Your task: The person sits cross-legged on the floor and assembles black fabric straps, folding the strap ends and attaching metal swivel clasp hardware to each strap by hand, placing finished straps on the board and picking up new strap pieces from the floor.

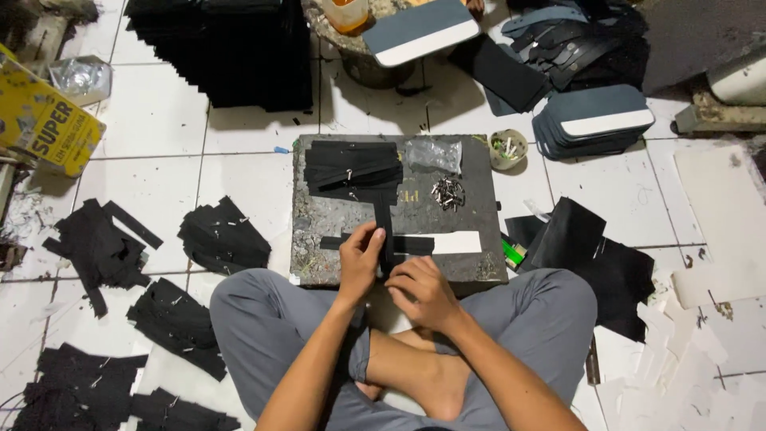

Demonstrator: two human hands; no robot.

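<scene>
The left hand (pixel 361 259) covers the near end of an upright black strip (pixel 384 223), so how the fingers pinch it cannot be told. Just beside it, the right hand (pixel 420 289) curls over the strip's lowest part, hiding whatever sits under its palm. Beyond the hands, a pile of small metal pieces (pixel 448 192) is too small to identify. Farther off, a black stack (pixel 231 48) and an orange cup (pixel 345 13) are cut by the top edge; a yellow box (pixel 44 120) is cut by the left edge.
</scene>
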